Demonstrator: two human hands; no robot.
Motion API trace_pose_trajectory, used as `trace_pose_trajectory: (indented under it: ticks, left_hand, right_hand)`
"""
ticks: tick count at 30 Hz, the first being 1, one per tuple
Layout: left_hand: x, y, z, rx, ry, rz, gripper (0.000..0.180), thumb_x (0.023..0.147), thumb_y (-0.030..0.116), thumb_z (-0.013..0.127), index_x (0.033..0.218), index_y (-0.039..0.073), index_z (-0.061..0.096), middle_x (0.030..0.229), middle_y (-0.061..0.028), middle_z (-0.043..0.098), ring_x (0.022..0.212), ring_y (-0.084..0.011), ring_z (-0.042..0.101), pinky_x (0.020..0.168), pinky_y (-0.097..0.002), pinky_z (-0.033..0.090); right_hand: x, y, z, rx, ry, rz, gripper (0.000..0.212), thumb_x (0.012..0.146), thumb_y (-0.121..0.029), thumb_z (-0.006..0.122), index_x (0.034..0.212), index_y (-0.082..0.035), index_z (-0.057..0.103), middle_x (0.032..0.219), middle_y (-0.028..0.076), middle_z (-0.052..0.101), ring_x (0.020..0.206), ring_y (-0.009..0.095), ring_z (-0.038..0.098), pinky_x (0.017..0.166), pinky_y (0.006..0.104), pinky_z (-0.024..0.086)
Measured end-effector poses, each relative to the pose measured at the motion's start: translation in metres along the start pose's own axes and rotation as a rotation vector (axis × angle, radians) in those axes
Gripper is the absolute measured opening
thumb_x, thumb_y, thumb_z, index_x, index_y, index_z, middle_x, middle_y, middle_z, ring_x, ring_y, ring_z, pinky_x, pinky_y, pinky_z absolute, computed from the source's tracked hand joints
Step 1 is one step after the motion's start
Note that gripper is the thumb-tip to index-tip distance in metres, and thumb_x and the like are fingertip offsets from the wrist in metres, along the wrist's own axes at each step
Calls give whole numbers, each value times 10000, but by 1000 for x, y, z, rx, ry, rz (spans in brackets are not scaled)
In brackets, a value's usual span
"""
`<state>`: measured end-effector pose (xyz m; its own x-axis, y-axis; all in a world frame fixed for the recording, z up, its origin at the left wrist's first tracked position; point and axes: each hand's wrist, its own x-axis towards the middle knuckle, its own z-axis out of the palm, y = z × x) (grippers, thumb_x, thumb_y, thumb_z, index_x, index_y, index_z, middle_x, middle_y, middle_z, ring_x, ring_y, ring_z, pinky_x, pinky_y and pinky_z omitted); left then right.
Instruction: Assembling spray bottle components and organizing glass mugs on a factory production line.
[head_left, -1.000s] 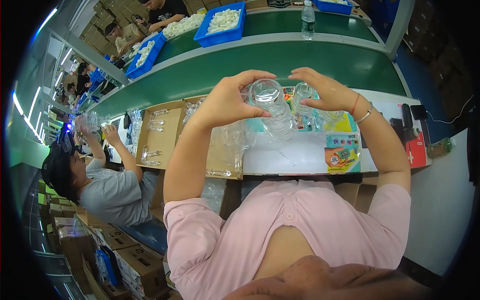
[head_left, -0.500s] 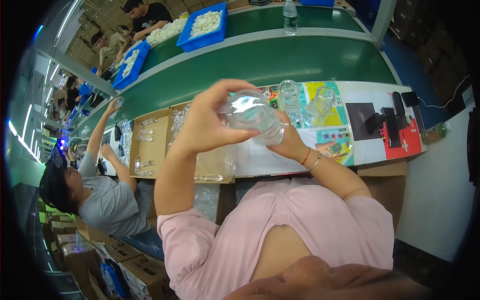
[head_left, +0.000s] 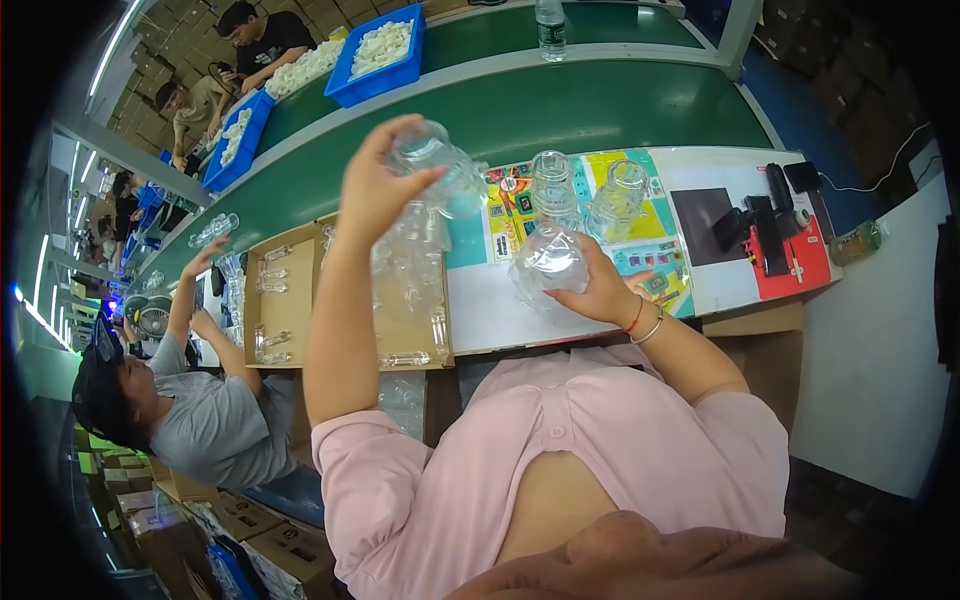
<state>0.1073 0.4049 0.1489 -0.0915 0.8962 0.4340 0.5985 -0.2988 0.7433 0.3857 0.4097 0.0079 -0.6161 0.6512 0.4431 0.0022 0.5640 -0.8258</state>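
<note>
My left hand (head_left: 385, 180), raised over the near edge of the green belt, has its thumb and fingers closed round a clear glass vessel (head_left: 450, 178), held tilted. Lower and to the right, my right hand (head_left: 603, 285) grips a second clear vessel with a rounded body (head_left: 550, 262), just above the white worktop. Behind it stand an upright clear vessel with a ringed neck (head_left: 552, 180) and a similar vessel (head_left: 622, 190), leaning in the view. Both are on a colourful printed sheet (head_left: 650, 228).
To the left, a cardboard tray (head_left: 300, 300) contains clear glass tubes and clear plastic bags (head_left: 410, 250). A green conveyor belt (head_left: 640, 105) runs behind, with blue bins (head_left: 375, 55) and a water bottle (head_left: 551, 30). Phones (head_left: 765, 240) lie at right. A co-worker (head_left: 210, 420) sits at left.
My hands have parted, each with a clear vessel; the left has gone up and leftward, the right down. The co-worker's raised hand has lowered, and a clear piece rests on the belt beyond it.
</note>
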Motion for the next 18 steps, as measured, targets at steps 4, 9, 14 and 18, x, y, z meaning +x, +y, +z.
trace_pose_trajectory:
  ticks: [4,9,14,18]
  left_hand:
    - [-12,-32,40,125,-111,-138,608,614,149,780,1156,66,516,1096,-105,589,1039,-226,545,883,-300,417]
    - [-23,-39,48,260,-202,-170,646,624,160,770,1197,60,488,1178,-124,538,1122,-268,484,943,-337,375]
    - [-39,10,38,222,-46,-76,692,621,190,779,1226,65,467,1233,-134,498,1160,-275,456,952,-346,362]
    - [-69,72,48,-115,-237,-19,680,662,154,745,1267,132,436,1219,-114,516,908,-206,579,721,-314,465]
  right_hand:
    - [4,-5,-9,-7,15,-63,637,669,-120,730,1209,-32,404,1198,141,474,1111,270,468,942,339,360]
    - [16,-23,-12,-40,88,-161,498,675,-108,720,1114,-49,493,1175,138,492,1071,295,491,921,348,380]
    - [23,-24,-17,-40,118,-251,257,718,-59,655,960,-36,571,1107,152,523,1030,266,510,892,339,388]
    - [40,-53,-22,-102,200,-267,231,714,-36,649,937,-38,586,1028,142,533,942,254,523,836,329,407]
